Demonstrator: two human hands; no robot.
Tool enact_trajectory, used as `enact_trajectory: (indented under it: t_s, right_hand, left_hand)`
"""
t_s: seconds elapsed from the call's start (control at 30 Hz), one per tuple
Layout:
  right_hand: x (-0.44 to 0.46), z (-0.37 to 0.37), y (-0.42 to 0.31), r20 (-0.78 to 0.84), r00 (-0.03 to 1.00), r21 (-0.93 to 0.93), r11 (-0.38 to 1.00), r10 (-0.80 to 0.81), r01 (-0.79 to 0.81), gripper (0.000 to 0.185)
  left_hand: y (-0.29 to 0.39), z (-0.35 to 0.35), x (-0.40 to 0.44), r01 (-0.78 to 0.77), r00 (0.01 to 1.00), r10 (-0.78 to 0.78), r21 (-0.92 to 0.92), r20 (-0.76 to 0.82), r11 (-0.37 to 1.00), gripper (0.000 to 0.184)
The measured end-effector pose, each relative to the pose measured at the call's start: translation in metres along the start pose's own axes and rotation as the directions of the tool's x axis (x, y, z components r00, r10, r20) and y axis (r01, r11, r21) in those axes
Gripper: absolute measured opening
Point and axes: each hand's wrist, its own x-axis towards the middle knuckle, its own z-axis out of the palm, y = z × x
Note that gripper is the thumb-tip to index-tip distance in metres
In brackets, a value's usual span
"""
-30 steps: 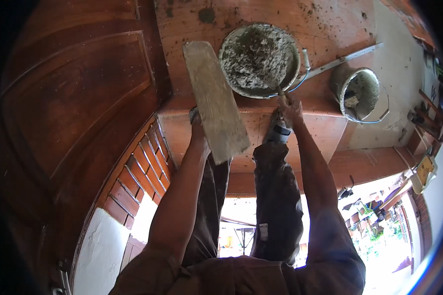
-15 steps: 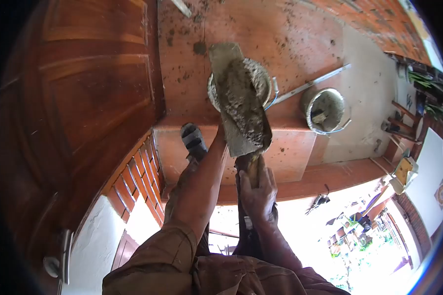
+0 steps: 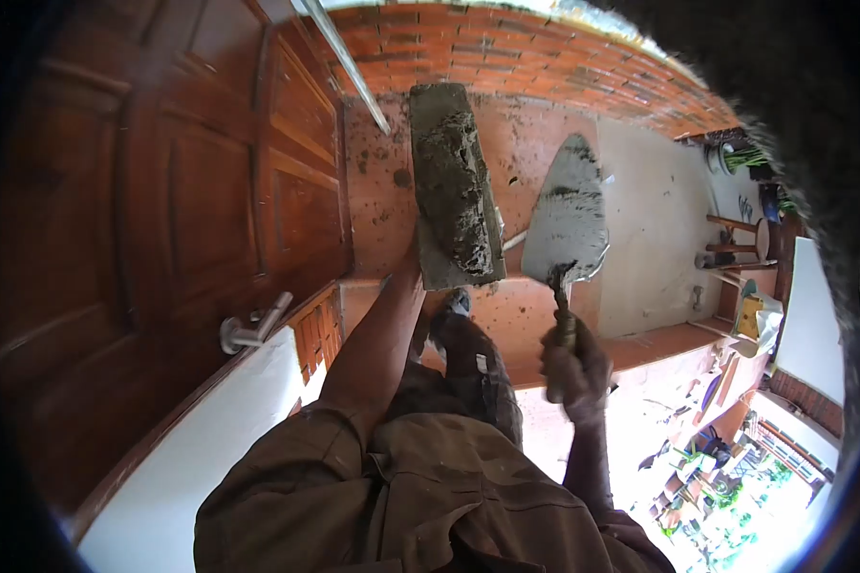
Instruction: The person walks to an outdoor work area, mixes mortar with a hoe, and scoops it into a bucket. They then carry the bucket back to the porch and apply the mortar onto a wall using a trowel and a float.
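My left forearm (image 3: 377, 329) reaches up beneath a long rectangular plastering float (image 3: 440, 181), which lies level with wet grey mortar (image 3: 466, 210) along its right side. My left hand is hidden under the float, which it holds up from below. My right hand (image 3: 575, 371) is closed around the handle of a pointed trowel (image 3: 569, 210). The trowel's broad blade is smeared with grey mortar and points away from me, to the right of the float and apart from it.
A wooden door (image 3: 191, 181) with a metal handle (image 3: 253, 329) stands close on the left. Ahead is a red brick wall (image 3: 506, 48), with a pale straight bar (image 3: 349, 67) near the door. Mortar spots the reddish floor (image 3: 377, 191). A stool (image 3: 741, 239) stands at the right.
The trowel has come away from the float and moved right with my right hand. The view has shifted toward the brick wall, and the two buckets no longer show clearly.
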Motion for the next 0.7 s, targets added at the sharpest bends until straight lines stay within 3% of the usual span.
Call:
enact_trajectory:
  t_s: [0.03,0.07,0.13,0.27,0.4,0.43,0.53,0.57,0.67,0.7]
  right_hand:
    - [-0.006,-0.023,-0.007,0.102,0.992,-0.048,0.996,-0.076,0.081,0.043]
    - [-0.014,-0.041,-0.016,0.123,0.981,-0.340,0.923,-0.150,0.183,0.041]
    - [-0.037,-0.057,-0.048,0.137,0.969,-0.589,0.769,-0.207,0.248,0.040]
    - [-0.073,-0.086,-0.102,0.390,0.915,-0.595,0.729,-0.108,0.339,0.028]
    - [-0.069,-0.075,-0.124,0.449,0.881,-0.750,0.474,-0.148,0.461,0.029]
    - [-0.064,-0.063,-0.137,0.428,0.896,-0.783,0.448,-0.114,0.431,0.030]
    - [-0.051,-0.042,-0.145,0.422,0.839,-0.714,0.444,-0.345,0.542,0.029]
    - [-0.054,-0.036,-0.157,0.418,0.858,-0.734,0.446,-0.298,0.512,0.028]
    - [-0.043,-0.026,-0.162,0.399,0.847,-0.804,0.310,-0.351,0.508,0.026]
    - [-0.040,-0.025,-0.157,0.364,0.828,-0.783,0.342,-0.425,0.520,0.026]
  left_hand:
    - [0.012,0.020,-0.003,-0.005,0.999,0.004,0.016,0.034,1.000,0.036]
    - [0.021,0.038,-0.010,-0.010,0.999,0.009,0.019,0.051,1.000,0.036]
    - [0.039,0.072,-0.023,-0.018,0.995,0.014,0.044,0.099,0.999,0.037]
    - [0.070,0.122,-0.038,-0.019,0.983,0.003,0.080,0.185,0.997,0.038]
    - [0.086,0.155,-0.041,0.008,0.963,-0.036,0.105,0.269,0.994,0.039]
    - [0.088,0.161,-0.041,0.020,0.957,-0.051,0.111,0.286,0.994,0.039]
    - [0.098,0.175,-0.042,0.043,0.943,-0.076,0.108,0.323,0.993,0.040]
    - [0.100,0.178,-0.043,0.044,0.941,-0.078,0.108,0.331,0.993,0.041]
    - [0.117,0.178,-0.040,0.092,0.909,-0.113,0.072,0.402,0.993,0.042]
    - [0.118,0.180,-0.038,0.117,0.889,-0.130,0.057,0.439,0.992,0.042]
